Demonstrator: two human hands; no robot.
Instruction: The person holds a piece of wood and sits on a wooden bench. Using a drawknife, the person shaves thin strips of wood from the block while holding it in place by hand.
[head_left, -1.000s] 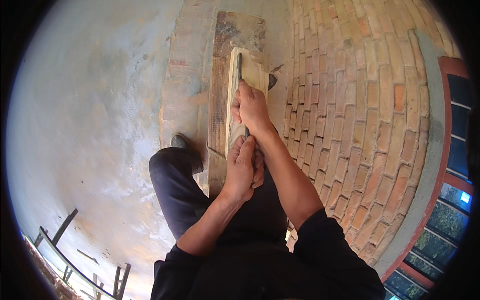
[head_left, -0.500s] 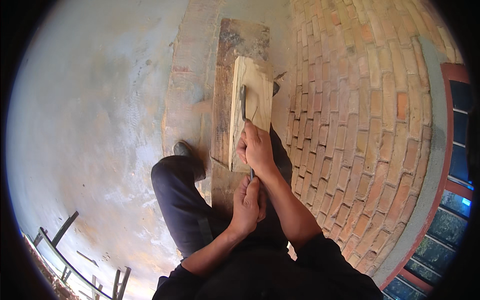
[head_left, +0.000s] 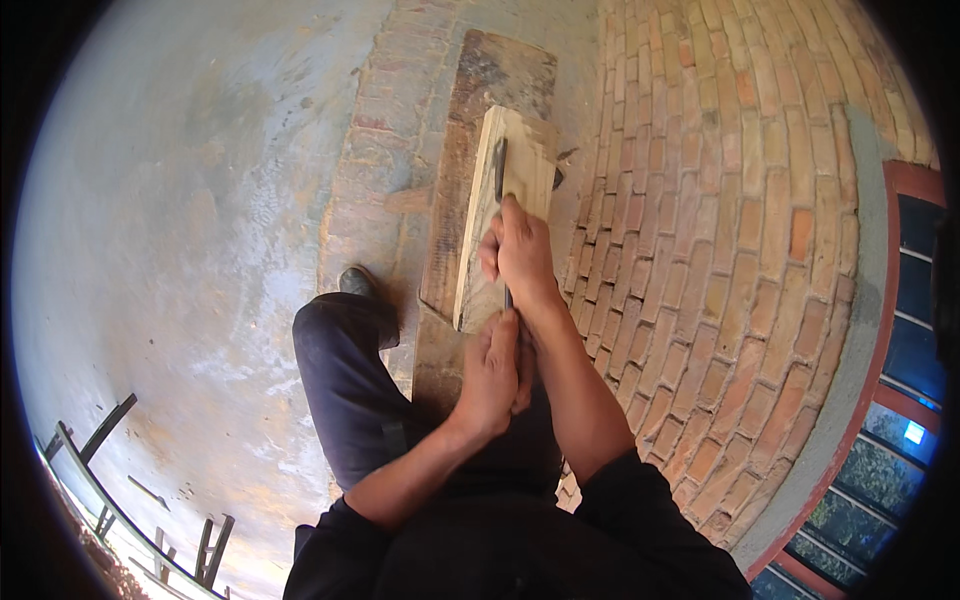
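Note:
A pale wooden board (head_left: 535,150) lies lengthwise on a dark, stained wooden bench (head_left: 507,65) between my legs. Over the board runs a slim dark metal tool (head_left: 501,168), rod-like with a longer, broader far end; its exact kind is not plain. My right hand (head_left: 522,250) is closed around its middle, low over the board. Behind it, at the board's near end, my left hand (head_left: 490,372) grips the tool's rear part. Both sets of fingers hide much of the tool, and its working edge is too small to make out.
My bent left leg (head_left: 345,375) and shoe (head_left: 356,281) are beside the bench. A brick surface (head_left: 720,260) fills the right, bordered by a red frame with dark panes (head_left: 915,270). Smooth concrete floor (head_left: 200,220) spreads left, with dark metal framework (head_left: 95,440) at lower left.
Both hands and the tool have shifted slightly forward along the board. The view has tilted a little, so the bench leans more to the right.

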